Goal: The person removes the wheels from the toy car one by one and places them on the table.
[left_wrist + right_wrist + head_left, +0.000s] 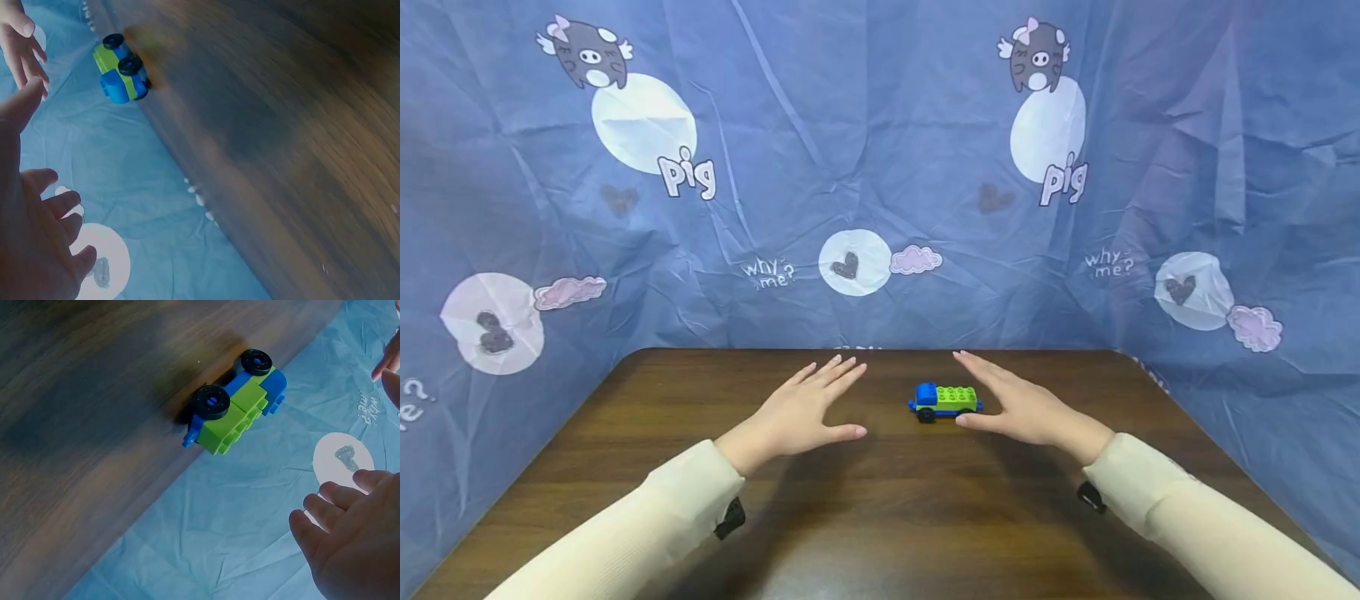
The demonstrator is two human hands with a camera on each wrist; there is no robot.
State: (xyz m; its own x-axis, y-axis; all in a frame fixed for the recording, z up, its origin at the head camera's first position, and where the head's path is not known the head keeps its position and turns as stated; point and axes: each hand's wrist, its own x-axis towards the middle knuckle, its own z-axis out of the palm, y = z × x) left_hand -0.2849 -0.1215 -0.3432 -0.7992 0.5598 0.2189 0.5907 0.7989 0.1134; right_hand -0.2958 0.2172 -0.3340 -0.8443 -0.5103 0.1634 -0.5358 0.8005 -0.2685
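Note:
A toy car of building blocks (946, 402), with a blue front block, lime green studded bricks and black wheels, stands on the brown wooden table (880, 517). In the right wrist view the toy car (234, 403) shows two wheels and a blue hitch at its end. My right hand (1018, 407) hovers just right of it, fingers straight and thumb apart, overlapping its right end in the head view. To the left, my left hand (805, 408) is held over the table with its fingers spread, farther from the car. Neither hand holds anything.
A blue cloth (880, 150) printed with pigs, hearts and clouds hangs behind the table and along both sides. Small black devices sit under both cuffs, one below the left sleeve (625, 508) and one below the right sleeve (1210, 517).

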